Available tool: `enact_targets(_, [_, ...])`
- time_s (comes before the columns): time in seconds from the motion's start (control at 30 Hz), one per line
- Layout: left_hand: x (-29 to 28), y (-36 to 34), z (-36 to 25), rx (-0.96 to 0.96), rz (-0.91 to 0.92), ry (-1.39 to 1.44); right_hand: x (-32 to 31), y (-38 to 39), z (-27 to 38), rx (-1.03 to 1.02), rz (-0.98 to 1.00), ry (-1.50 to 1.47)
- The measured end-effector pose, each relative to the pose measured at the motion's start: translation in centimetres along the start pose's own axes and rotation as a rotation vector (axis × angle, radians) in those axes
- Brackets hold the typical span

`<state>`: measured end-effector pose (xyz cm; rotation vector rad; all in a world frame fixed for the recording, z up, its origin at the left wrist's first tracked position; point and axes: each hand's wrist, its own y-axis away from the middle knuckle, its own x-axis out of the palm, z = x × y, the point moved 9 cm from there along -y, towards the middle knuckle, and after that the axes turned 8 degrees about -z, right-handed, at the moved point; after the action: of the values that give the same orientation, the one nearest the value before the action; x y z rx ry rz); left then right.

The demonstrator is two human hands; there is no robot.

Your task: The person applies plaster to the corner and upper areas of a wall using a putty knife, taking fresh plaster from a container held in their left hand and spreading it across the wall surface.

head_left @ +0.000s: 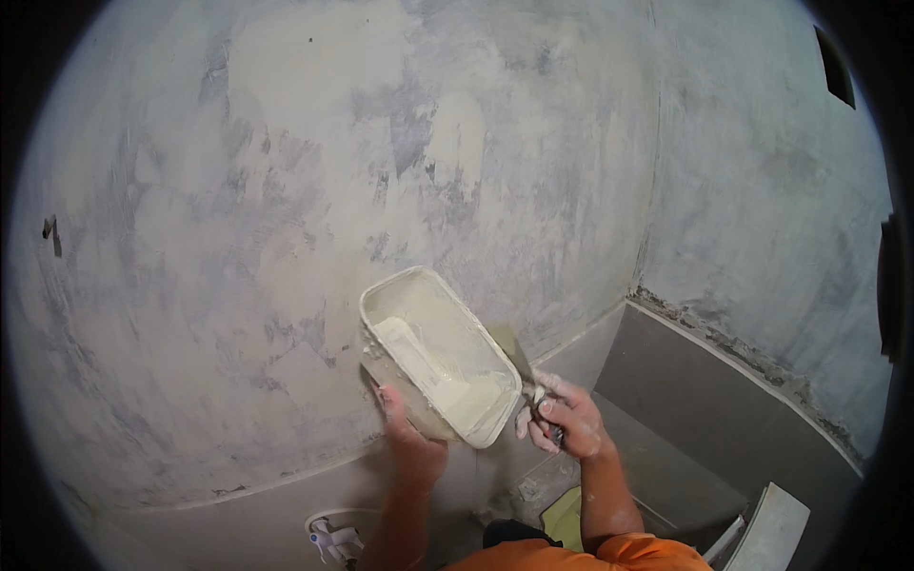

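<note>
My left hand (415, 443) holds up a pale rectangular plastic tub (419, 303) from below, fingers against its left side and base. The tub is tilted, and its rim and sides are smeared. Cream-coloured wet filler (462, 398) lies along its lower left side. At the tub's right edge, my right hand (573, 421) is closed round the handle of a putty knife (520, 360). The blade points up and left beside the rim, partly blurred. White smears cover my right fingers. Both hands are in front of a patchily skimmed wall (314, 219).
A second plastered wall (762, 171) meets the first at a corner on the right. Grey panels (705, 381) with a rough top edge line its lower part. At the bottom are a whitish hose fitting (333, 541), a yellow-green object (564, 519) and a pale board (773, 531).
</note>
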<state>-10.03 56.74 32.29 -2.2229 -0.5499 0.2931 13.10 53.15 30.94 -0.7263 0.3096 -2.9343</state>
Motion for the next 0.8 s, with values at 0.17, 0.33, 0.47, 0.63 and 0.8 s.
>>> enact_targets(0.17, [4.5, 1.3, 0.5, -0.712, 0.072, 0.933, 0.2, 4.1, 1.6, -0.167, -0.185, 0.391])
enact_targets(0.33, [7.7, 2.3, -2.8, -0.882, 0.121, 1.150, -0.8, 6.4, 3.5, -0.236, -0.205, 0.529])
enact_targets(0.47, [10.4, 2.5, -2.9, -0.897, 0.105, 1.253, -1.3, 7.4, 3.8, -0.480, -0.237, 0.801])
enact_targets(0.63, [12.0, 1.7, -2.8, -0.720, 0.172, 1.213, -5.2, 8.8, 1.6, -0.417, -0.274, 0.811])
enact_targets(0.8, [13.9, 2.1, -1.5, -0.836, 0.085, 1.283, -10.7, 10.5, 1.9, 0.095, -0.239, 0.919])
